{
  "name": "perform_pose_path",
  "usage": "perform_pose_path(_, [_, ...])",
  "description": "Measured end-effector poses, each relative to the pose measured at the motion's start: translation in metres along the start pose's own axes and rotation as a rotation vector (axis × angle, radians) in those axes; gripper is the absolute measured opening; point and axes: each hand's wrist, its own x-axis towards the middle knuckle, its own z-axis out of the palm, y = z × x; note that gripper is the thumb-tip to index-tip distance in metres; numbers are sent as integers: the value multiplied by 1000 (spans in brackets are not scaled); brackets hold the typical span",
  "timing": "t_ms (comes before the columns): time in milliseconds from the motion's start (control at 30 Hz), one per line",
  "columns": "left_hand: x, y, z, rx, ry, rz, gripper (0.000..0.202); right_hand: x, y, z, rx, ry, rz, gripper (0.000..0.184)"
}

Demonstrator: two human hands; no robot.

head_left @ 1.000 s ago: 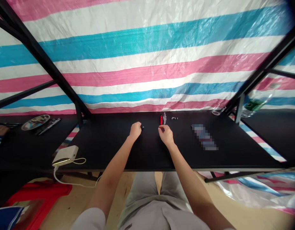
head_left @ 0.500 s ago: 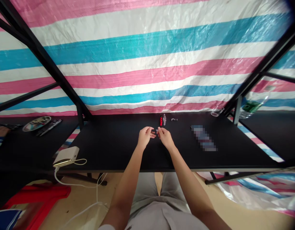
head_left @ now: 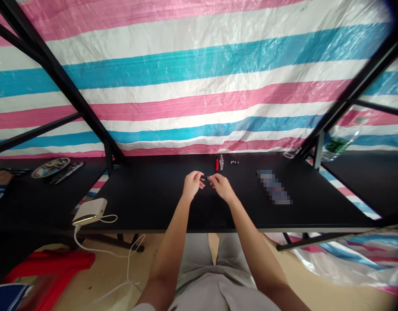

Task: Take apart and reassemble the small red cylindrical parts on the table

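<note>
Both my hands are raised just above the middle of a black table [head_left: 147, 203], fingertips nearly touching. My left hand [head_left: 192, 183] has its fingers curled in a pinch around a tiny part I cannot make out. My right hand [head_left: 220, 185] also pinches something tiny between thumb and fingers. Just beyond the hands stand a small red piece [head_left: 216, 163] and a small clear piece [head_left: 221, 161]. A short row of tiny metal bits [head_left: 235, 162] lies to their right.
A blurred flat item [head_left: 274, 191] lies right of the hands. A white power bank [head_left: 89, 210] with a cable sits at the table's left front corner. A metal dish [head_left: 50, 167] and pens lie on the left table. A glass [head_left: 291, 152] and a bottle [head_left: 339, 142] stand at the back right. Black frame posts rise on both sides.
My left hand left the table spot on the left and came in to meet my right hand at the middle; both now pinch close together.
</note>
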Motion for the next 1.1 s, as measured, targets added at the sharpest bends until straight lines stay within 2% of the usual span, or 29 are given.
perform_pose_path(200, [1,-1,-3,31,39,-12,25,0,5,-8,99,-51,-41,23])
perform_pose_path(433, [2,1,0,-22,63,-11,33,0,4,-9,146,-93,-33,31])
perform_pose_path(500, [2,3,0,-73,44,-35,36,1,6,-9,135,-88,-26,31])
perform_pose_path(600, [0,4,-1,-174,-45,-69,35,2,11,-10,105,-80,-21,28])
perform_pose_path(667, [0,2,-2,-195,-106,-66,35,2,13,-11,64,-53,-26,26])
perform_pose_path(767, [1,-2,-1,-168,-116,-44,33,1,13,-11,-21,-4,-51,22])
perform_pose_path(900, [3,-5,4,-172,-13,-22,29,1,13,-12,-238,51,-56,13])
perform_pose_path(1000, [10,-9,9,-139,96,-5,27,5,20,-16,-412,171,-55,11])
perform_pose_path(1100, [21,-15,17,-1,105,78,24,11,30,-23,-450,304,8,15])
